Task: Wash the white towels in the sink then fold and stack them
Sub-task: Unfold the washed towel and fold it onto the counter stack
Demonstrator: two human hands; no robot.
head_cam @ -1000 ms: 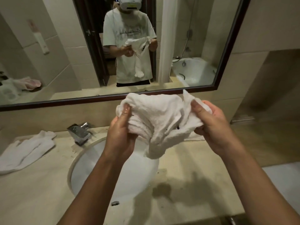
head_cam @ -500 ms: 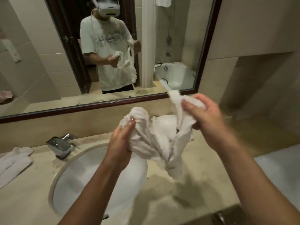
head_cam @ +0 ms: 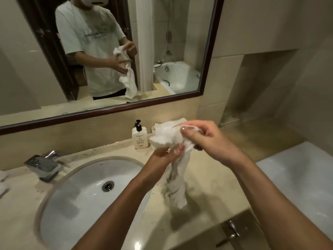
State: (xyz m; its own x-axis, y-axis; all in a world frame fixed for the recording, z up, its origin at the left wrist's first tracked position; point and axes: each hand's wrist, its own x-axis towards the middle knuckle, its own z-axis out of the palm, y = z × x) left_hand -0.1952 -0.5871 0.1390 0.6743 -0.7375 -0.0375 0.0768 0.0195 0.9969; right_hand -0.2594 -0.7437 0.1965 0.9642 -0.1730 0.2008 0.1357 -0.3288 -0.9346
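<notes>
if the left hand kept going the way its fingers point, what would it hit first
The left hand points up and right into the white towel it already grips. Past that, likely the right hand holding the towel's top, though depth is hard to judge.

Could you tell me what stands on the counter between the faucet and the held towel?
In the head view, a pump soap bottle stands between faucet and towel.

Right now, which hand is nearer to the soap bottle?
Left. The left hand grips the towel just right of the soap bottle, slightly nearer the camera. The right hand grips it farther right.
</notes>
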